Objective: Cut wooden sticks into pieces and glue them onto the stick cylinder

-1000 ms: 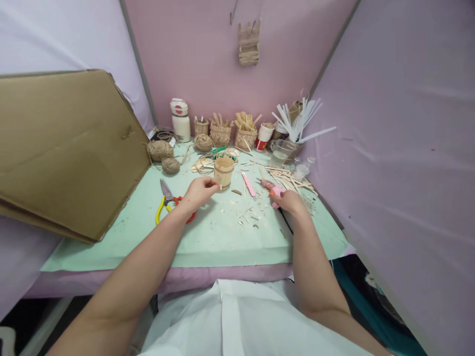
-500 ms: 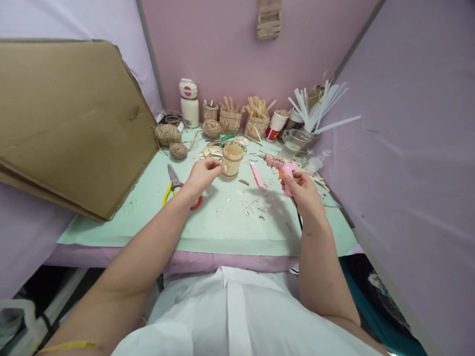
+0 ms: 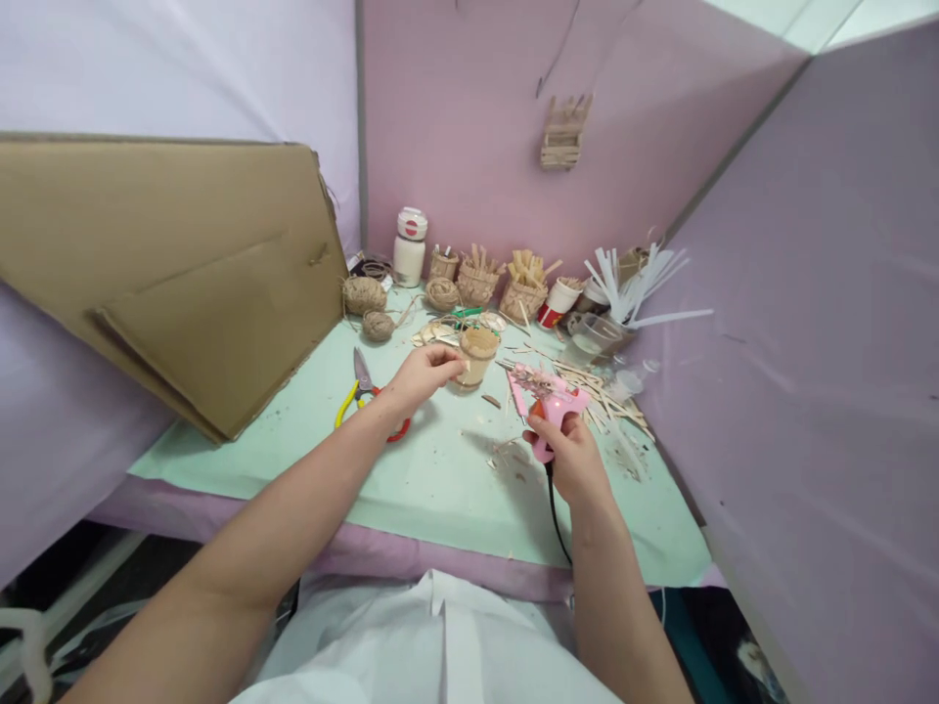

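Note:
My left hand (image 3: 426, 374) is closed in a pinch on a small pale wood piece (image 3: 466, 368) at the left side of a small wooden cup (image 3: 478, 356). Whether the piece touches the cup is hard to tell. In my right hand (image 3: 576, 452) is a pink glue gun (image 3: 556, 399) with an orange trigger, its nozzle pointing left toward the cup and bits of debris stuck on its top. A black cord (image 3: 556, 508) hangs from its handle. A pink cutter knife (image 3: 516, 393) lies partly hidden behind the gun.
Pruning shears (image 3: 359, 383) lie left of the cup. Twine balls (image 3: 365, 294), stick-filled baskets (image 3: 523, 298), a white bottle (image 3: 409, 256) and glue sticks (image 3: 631, 284) line the back. A large cardboard sheet (image 3: 220, 225) stands left. Thin wood strips (image 3: 598, 386) are scattered right.
The view has tilted up and shifted. My right hand has brought the glue gun closer to the cup, and its nozzle now reaches over the pink cutter. My left hand keeps its pinch beside the cup.

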The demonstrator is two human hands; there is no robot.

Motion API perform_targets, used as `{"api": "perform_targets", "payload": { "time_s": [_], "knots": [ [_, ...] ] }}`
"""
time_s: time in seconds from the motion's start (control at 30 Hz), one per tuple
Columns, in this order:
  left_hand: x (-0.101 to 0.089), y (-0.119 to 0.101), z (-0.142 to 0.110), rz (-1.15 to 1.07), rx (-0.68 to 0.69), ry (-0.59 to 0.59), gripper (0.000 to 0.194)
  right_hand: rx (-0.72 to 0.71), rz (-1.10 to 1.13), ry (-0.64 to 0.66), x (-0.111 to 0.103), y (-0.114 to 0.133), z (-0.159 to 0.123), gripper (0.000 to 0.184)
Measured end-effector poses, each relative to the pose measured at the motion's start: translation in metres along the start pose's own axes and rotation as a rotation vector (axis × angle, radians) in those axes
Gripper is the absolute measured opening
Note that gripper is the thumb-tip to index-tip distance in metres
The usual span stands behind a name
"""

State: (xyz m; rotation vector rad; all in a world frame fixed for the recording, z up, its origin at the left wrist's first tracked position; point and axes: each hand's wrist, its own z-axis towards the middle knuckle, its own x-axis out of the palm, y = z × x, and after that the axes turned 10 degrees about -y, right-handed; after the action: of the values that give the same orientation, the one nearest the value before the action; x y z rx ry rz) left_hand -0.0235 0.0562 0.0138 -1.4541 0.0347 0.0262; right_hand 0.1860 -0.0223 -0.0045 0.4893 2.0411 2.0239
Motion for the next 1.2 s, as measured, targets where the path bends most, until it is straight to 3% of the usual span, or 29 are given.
{"api": "perform_targets", "payload": {
  "time_s": [0.17, 0.37, 0.73, 1.2],
  "knots": [
    [-0.001, 0.003, 0.002, -0.060, -0.016, 0.033, 0.021, -0.006, 0.029, 0.159, 0.004, -0.002, -0.005, 0.034],
    [-0.001, 0.007, 0.004, -0.071, -0.017, 0.054, 0.021, -0.029, -0.006, 0.139, 0.010, -0.004, -0.008, 0.030],
    [-0.004, 0.002, -0.002, -0.130, 0.037, 0.158, 0.018, -0.086, -0.075, 0.042, 0.019, 0.006, -0.011, 0.042],
    [-0.005, 0.002, -0.003, -0.120, 0.042, 0.163, 0.016, -0.111, -0.107, 0.034, 0.018, 0.003, -0.010, 0.044]
  ]
}}
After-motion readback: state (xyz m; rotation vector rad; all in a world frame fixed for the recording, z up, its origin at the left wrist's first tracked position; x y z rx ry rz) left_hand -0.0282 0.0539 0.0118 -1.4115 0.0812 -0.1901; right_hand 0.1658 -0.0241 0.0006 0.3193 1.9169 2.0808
